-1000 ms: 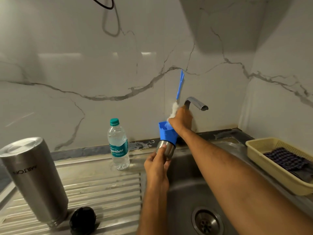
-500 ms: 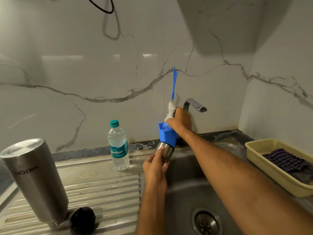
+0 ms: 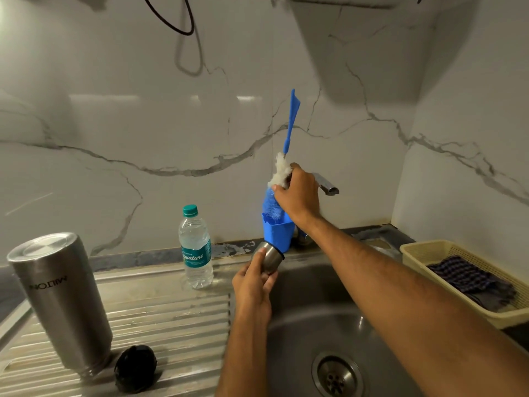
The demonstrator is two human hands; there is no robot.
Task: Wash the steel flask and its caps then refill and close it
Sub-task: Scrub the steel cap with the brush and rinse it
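Over the sink's back edge, the left hand grips the cup cap by its slippery steel base; the right hand pinches the bottle brush by its soft, wet bristles.

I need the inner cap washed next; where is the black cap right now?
In the head view, the black cap lies at lower left on the ribbed steel drainboard, just right of the upside-down steel flask.
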